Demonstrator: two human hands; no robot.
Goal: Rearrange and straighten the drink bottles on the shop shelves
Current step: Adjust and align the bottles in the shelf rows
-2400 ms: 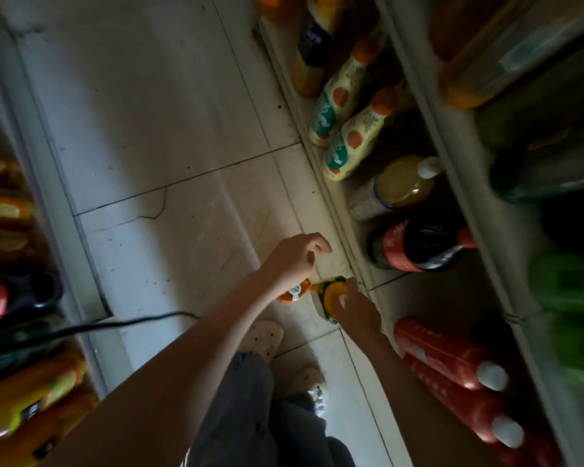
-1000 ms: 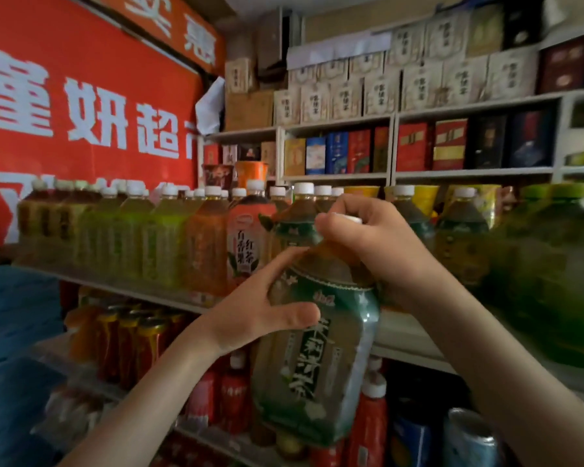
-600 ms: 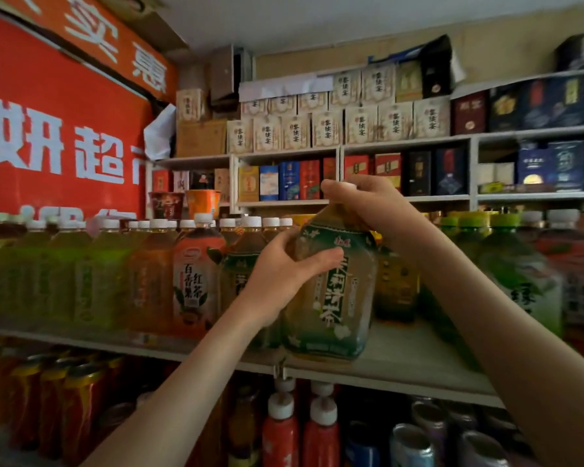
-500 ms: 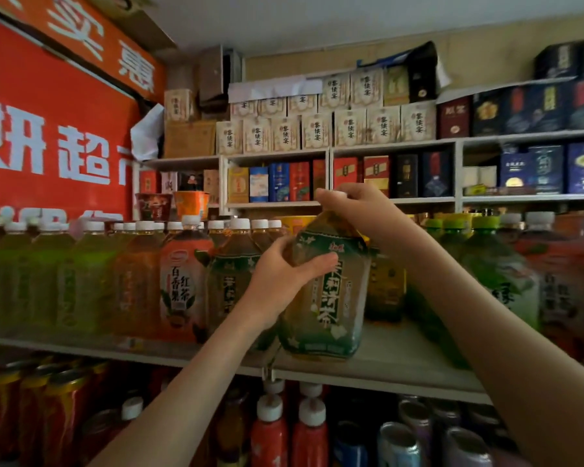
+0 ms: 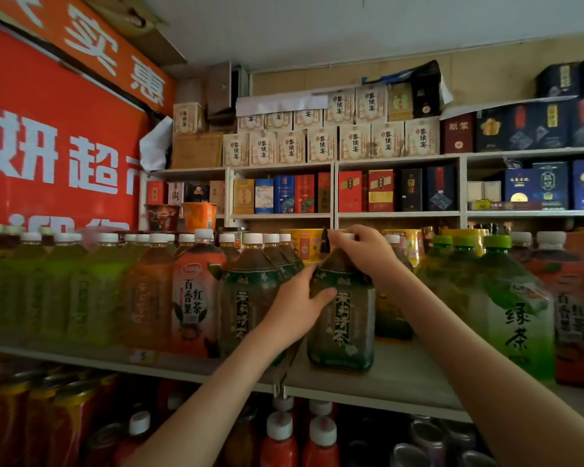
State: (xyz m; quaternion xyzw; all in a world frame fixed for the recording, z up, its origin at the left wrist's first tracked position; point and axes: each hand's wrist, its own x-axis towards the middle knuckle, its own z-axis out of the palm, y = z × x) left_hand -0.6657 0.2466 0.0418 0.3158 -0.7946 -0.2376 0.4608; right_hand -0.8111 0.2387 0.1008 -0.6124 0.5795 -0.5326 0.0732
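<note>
Lowered since earlier, the tea bottle now stands on the shelf; left hand clasps its side, right hand pinches its cap.

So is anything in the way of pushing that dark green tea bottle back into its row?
Nothing visible blocks it. The left hand and right hand already grip the tea bottle, standing on the shelf beside its matching bottle. An orange-brown bottle stands behind, slightly right.
</note>
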